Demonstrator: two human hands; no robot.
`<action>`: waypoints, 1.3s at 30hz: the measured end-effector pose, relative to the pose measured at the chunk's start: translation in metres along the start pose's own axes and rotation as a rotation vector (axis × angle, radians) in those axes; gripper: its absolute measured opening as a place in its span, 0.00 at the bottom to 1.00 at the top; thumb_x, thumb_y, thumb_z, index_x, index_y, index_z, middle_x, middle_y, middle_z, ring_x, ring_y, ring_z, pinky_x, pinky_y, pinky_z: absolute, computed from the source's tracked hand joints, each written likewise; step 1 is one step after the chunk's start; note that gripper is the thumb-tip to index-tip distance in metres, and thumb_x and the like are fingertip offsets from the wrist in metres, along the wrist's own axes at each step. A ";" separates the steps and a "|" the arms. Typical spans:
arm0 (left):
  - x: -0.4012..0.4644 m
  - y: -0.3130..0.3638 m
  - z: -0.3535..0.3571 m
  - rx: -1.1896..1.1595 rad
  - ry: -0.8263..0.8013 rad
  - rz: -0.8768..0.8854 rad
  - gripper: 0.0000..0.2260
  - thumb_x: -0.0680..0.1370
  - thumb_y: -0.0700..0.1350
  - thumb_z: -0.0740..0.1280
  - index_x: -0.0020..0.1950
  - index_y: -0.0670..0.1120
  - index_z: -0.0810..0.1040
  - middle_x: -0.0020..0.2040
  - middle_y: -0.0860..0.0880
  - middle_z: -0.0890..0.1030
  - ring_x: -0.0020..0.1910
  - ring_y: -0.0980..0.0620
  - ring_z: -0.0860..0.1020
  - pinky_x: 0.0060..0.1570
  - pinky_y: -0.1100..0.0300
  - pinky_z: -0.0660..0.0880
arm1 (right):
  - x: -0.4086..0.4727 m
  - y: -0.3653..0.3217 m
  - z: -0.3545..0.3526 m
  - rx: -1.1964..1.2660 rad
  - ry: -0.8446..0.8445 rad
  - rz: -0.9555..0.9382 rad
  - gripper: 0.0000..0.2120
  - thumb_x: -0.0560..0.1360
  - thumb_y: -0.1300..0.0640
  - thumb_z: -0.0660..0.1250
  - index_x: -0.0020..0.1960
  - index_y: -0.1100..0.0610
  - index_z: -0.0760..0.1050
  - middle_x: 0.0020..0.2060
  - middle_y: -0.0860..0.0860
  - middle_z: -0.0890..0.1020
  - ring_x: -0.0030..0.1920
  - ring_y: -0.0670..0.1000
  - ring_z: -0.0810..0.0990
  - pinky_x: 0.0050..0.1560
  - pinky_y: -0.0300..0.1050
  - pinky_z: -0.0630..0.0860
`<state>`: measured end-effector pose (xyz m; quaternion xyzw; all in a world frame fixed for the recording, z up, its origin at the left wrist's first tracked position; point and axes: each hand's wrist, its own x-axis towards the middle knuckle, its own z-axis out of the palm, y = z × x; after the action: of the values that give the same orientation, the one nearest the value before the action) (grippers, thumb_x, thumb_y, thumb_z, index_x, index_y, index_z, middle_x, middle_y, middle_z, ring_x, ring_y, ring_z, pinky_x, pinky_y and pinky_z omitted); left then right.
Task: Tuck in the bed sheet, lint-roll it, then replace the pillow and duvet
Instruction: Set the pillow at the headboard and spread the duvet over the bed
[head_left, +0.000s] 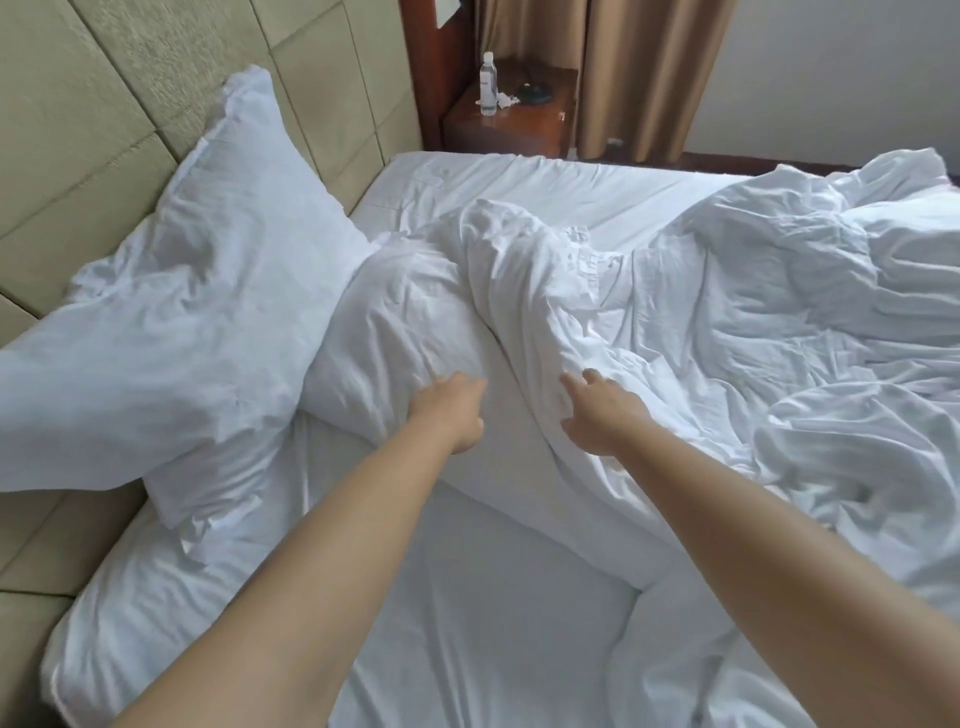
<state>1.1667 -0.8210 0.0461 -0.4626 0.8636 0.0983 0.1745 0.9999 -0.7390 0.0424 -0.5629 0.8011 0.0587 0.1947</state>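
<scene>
The bed sheet (467, 597) lies nearest; at twelve o'clock both hands are laid on the duvet (519, 291), left hand (451, 410) and right hand (597, 410), fingers loose, gripping nothing.

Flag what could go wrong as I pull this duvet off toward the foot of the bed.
1. The duvet lies bunched against the big pillow leaning on the headboard; dragging it may topple that pillow onto the sheet.
2. Neither the left hand nor the right hand has a firm grip yet, so the fabric could slip.
3. The sheet is already wrinkled; a hard pull may rumple it further.
</scene>
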 end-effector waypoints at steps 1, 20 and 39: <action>0.002 0.010 0.004 0.005 -0.010 0.004 0.21 0.80 0.48 0.60 0.73 0.47 0.63 0.70 0.44 0.66 0.69 0.43 0.67 0.63 0.48 0.68 | -0.001 0.011 0.006 -0.012 -0.014 0.024 0.27 0.77 0.52 0.61 0.73 0.52 0.57 0.68 0.55 0.64 0.65 0.58 0.67 0.56 0.50 0.68; 0.002 0.074 0.010 -0.414 0.065 -0.038 0.25 0.83 0.55 0.51 0.78 0.50 0.53 0.72 0.42 0.67 0.69 0.42 0.68 0.66 0.48 0.66 | -0.041 0.043 0.014 0.699 -0.249 0.100 0.18 0.73 0.52 0.64 0.60 0.59 0.74 0.56 0.53 0.77 0.54 0.54 0.74 0.51 0.43 0.70; -0.202 0.020 0.005 -0.432 -0.166 -0.180 0.42 0.69 0.31 0.68 0.77 0.42 0.50 0.54 0.39 0.76 0.34 0.46 0.75 0.30 0.58 0.73 | -0.328 -0.107 0.000 0.338 -0.527 0.028 0.14 0.69 0.59 0.70 0.53 0.55 0.71 0.50 0.52 0.74 0.50 0.55 0.73 0.43 0.43 0.69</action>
<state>1.2547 -0.6538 0.1214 -0.5548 0.7605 0.3025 0.1498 1.1941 -0.4893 0.1802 -0.4770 0.7292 0.0713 0.4854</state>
